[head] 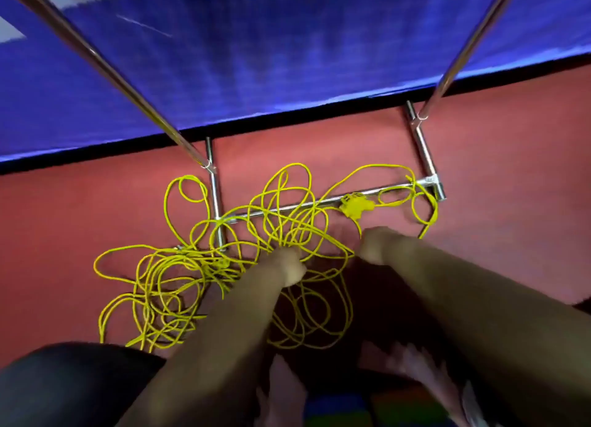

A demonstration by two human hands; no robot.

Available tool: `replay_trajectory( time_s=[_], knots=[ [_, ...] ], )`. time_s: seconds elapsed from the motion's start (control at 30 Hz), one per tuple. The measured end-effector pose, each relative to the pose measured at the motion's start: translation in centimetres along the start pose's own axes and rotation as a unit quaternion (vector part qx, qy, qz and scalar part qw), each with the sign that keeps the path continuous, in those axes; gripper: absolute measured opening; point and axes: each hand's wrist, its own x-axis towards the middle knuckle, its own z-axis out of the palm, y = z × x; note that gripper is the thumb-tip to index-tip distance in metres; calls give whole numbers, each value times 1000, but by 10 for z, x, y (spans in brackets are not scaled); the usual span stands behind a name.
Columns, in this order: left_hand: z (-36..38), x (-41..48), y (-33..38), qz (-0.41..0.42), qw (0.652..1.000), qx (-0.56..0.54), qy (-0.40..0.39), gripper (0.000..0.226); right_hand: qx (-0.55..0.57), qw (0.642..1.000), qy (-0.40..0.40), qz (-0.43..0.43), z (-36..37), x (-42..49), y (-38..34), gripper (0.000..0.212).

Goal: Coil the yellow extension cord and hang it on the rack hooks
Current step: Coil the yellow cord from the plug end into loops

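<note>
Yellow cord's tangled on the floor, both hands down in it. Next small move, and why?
Probably lift the loops bunched at the left hand clear of the chrome rack base: the thin yellow extension cord lies tangled across it on the red floor. The right hand sits near the yellow plug, grip unclear.

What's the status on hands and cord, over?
Left hand grips yellow cord strands. Right hand curled beside it, grip unclear. Cord tangled on floor, uncoiled. Loops lie across rack base bar.
</note>
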Motion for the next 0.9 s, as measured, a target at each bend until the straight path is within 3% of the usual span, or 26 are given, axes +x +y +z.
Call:
replay_trajectory(
  time_s=[0.17, 0.3, 0.47, 0.57, 0.7, 0.77, 0.87, 0.9],
  knots=[
    [23, 24, -3, -24, 1000, 13, 1, 85, -36, 998, -40, -10, 27, 37, -12, 39],
    [24, 45, -13, -43, 999, 30, -9, 92, -34, 997, -29, -55, 28, 64, -33, 40],
    [18, 52, -22, -37, 997, 33, 52, 82, -77, 992, -42, -87, 38, 82, -42, 38],
    [18, 49, -32, -35, 998, 12, 59, 60, -99, 989, -54, -91, 45, 85, -44, 35],
    [23, 41, -37, -34, 998, 12, 61, 50, -82, 993, -38, -74, 50, 78, -47, 52],
    [21, 34, -39, -31, 995, -39, 86, 47, -79, 994, -47, -60, 50, 73, -49, 51],
    [17, 27, -44, -42, 981, -160, 102, 37, -86, 992, -65, -63, 52, 67, -55, 22],
    [17, 24, -46, -36, 970, -216, 102, 35, -88, 992, -68, -62, 52, 63, -58, 21]
  ],
)
